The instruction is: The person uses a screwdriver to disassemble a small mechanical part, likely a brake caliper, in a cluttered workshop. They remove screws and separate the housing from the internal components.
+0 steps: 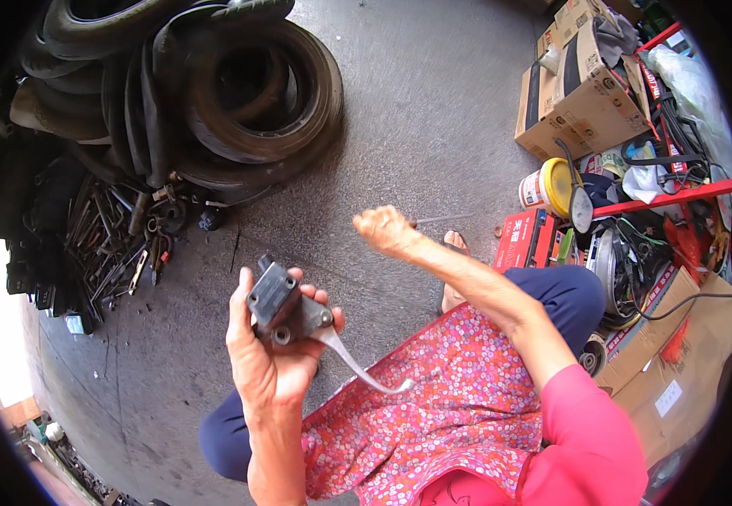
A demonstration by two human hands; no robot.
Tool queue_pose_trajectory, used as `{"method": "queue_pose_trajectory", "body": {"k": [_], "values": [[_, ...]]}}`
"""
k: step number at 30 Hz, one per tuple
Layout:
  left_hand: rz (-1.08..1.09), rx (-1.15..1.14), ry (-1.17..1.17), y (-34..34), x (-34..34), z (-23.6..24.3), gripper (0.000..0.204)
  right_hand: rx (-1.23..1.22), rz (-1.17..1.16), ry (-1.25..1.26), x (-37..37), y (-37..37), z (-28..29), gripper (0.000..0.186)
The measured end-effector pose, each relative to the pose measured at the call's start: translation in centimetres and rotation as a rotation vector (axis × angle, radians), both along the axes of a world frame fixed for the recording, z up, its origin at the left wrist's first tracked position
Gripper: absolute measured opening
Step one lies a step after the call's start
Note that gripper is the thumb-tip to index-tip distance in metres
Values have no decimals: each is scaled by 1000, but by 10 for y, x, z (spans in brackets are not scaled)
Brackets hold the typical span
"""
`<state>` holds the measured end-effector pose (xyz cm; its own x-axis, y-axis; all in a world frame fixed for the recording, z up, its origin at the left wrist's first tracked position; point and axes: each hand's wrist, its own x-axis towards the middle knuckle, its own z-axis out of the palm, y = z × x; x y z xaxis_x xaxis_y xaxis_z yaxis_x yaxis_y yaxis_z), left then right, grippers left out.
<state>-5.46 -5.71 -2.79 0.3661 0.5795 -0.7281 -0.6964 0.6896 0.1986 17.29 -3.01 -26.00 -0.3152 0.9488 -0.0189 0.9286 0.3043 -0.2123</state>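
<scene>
Your right grip [385, 231] hides the rod's [443, 220] left end; the block's [275, 291] underside is hidden against your left grip [275, 358]. The upper edge crops one tyre [100, 44].

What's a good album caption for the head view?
Left hand holding a brake lever, right hand gripping a thin rod, near piled tires.

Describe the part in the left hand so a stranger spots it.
In frame, below the piled black rubber tyres, the bare left hand cradles a black, boxy part. Unlike the jumbled metal tools further left, it carries a curved silver lever.
</scene>
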Motion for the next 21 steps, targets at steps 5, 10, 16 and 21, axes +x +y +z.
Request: {"method": "queue_pose_trajectory", "body": {"k": [5,10,16,21], "values": [[36,-44,77,-4,-1,-5,52,-261,-32,-21,-3,-29,-87,12],[27,-148,164,-5,3,-11,58,-338,-41,-21,-3,-39,-126,13],[17,-119,167,0,7,-16,60,-225,-40,-34,-2,-47,-134,14],[20,-116,138,-3,5,-16,57,-210,-103,-51,-4,-49,-132,19]]}}
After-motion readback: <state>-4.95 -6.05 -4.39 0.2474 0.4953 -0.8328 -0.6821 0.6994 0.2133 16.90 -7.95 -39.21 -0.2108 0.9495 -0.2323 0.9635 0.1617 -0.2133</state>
